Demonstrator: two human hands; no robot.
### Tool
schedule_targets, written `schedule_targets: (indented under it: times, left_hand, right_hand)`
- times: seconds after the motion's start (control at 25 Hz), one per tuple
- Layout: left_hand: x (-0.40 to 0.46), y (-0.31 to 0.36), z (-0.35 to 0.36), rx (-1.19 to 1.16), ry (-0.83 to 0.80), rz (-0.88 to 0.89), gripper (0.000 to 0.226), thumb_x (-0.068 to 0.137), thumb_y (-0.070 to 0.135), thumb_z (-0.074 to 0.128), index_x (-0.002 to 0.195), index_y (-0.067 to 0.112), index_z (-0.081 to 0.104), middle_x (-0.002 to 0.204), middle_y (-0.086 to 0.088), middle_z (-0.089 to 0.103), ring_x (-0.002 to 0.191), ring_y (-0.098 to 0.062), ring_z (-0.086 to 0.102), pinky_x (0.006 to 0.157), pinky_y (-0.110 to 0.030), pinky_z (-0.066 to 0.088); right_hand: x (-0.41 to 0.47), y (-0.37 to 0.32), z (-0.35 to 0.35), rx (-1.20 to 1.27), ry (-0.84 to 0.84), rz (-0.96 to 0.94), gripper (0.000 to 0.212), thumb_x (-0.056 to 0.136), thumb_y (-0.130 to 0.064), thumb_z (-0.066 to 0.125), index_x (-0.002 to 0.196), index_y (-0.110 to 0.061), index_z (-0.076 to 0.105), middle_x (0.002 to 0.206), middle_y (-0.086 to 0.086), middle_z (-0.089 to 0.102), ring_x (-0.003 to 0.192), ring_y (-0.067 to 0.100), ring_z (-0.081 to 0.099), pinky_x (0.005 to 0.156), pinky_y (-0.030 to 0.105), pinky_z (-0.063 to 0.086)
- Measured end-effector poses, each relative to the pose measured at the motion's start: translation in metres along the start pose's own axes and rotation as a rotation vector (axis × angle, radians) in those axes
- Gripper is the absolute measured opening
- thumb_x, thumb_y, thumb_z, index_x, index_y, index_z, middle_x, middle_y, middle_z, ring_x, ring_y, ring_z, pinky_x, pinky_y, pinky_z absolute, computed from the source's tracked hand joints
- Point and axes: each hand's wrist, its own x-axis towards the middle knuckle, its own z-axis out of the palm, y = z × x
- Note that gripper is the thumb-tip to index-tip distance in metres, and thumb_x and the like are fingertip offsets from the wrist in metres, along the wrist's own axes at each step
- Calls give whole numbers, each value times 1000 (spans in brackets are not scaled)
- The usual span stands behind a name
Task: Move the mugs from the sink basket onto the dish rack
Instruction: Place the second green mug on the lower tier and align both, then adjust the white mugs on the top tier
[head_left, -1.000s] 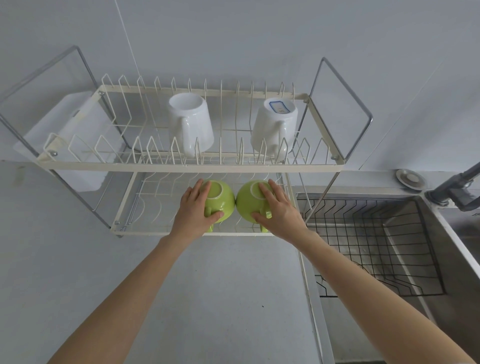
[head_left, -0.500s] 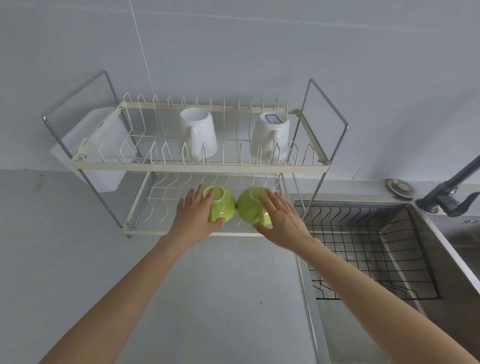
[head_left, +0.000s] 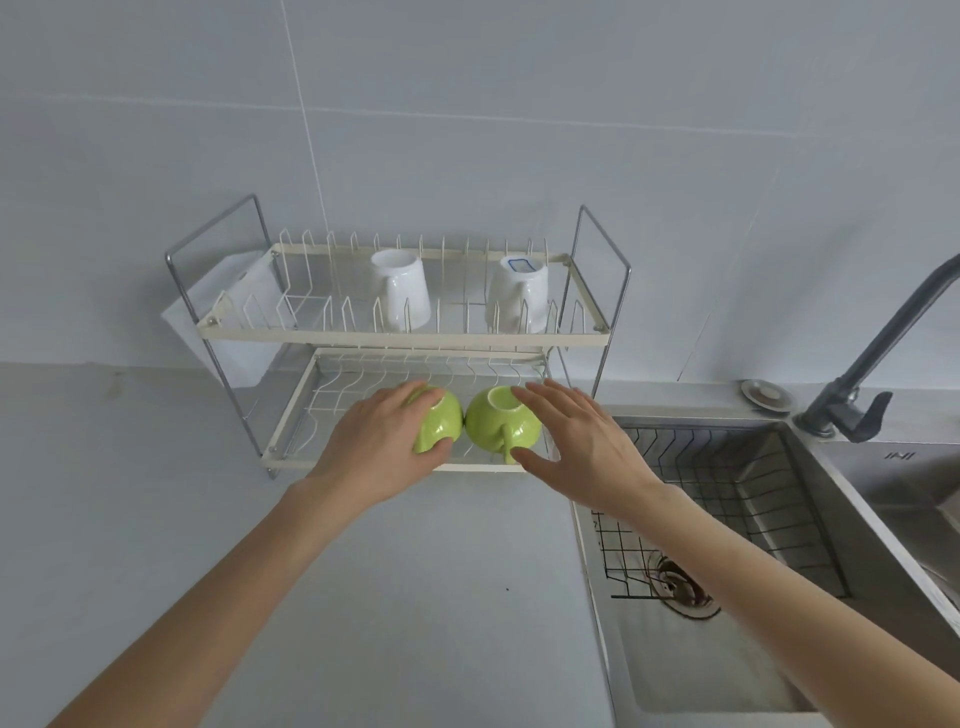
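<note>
Two green mugs stand upside down, side by side, on the lower shelf of the cream wire dish rack (head_left: 405, 340). My left hand (head_left: 382, 444) still wraps the left green mug (head_left: 441, 423). My right hand (head_left: 576, 444) is spread open just right of the right green mug (head_left: 501, 426), fingers off it, its handle pointing toward me. On the upper shelf two white mugs rest upside down, one in the middle (head_left: 400, 291) and one at the right (head_left: 519, 296). The black wire sink basket (head_left: 737, 499) in the sink holds no mugs.
A steel sink (head_left: 779, 649) with a drain lies to the right, a dark faucet (head_left: 872, 364) behind it. A white plastic holder (head_left: 244, 322) hangs on the rack's left end. Grey countertop stretches in front of the rack.
My right hand has let go of the right green mug and opened beside it. The camera has pulled back and tilted up; the left hand stays on its mug.
</note>
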Motion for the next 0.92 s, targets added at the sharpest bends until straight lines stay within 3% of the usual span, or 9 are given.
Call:
schedule_targets:
  times: [0.16, 0.24, 0.48, 0.68, 0.92]
  left_hand:
    - [2, 14, -34, 1, 99, 30, 50, 86, 43, 49, 131, 22, 42, 139, 6, 47, 127, -21, 44, 97, -37, 40]
    - [10, 19, -50, 4, 139, 43, 47, 87, 41, 49, 131, 23, 42, 138, 7, 48, 125, -20, 45, 95, -36, 41]
    - [50, 19, -88, 73, 169, 0, 45, 89, 37, 47, 131, 24, 41, 141, 5, 45, 128, -20, 43, 95, -37, 41]
    - [87, 3, -98, 115, 87, -44, 45, 89, 34, 46, 132, 21, 41, 139, 0, 47, 127, -24, 44, 96, -38, 41]
    - [127, -24, -92, 112, -38, -112, 46, 89, 32, 48, 132, 19, 40, 143, -4, 42, 129, -28, 40, 100, -41, 38]
  right_hand:
    - [2, -10, -36, 38, 129, -28, 51, 88, -35, 55, 135, -23, 40, 129, -1, 53, 123, 20, 46, 93, 30, 41]
    - [11, -13, -51, 40, 181, -41, 47, 89, -34, 54, 133, -22, 43, 127, -1, 54, 118, 20, 48, 84, 30, 43]
    - [53, -6, -87, 5, 202, -3, 43, 91, -32, 49, 133, -23, 43, 132, -2, 50, 112, 22, 51, 77, 31, 42]
    - [95, 7, -94, 32, 117, 70, 40, 91, -28, 49, 130, -21, 47, 133, 3, 51, 117, 25, 51, 90, 36, 45]
    - [134, 19, -89, 24, -9, 153, 45, 91, -27, 49, 135, -18, 41, 135, 8, 48, 123, 27, 46, 95, 36, 40]
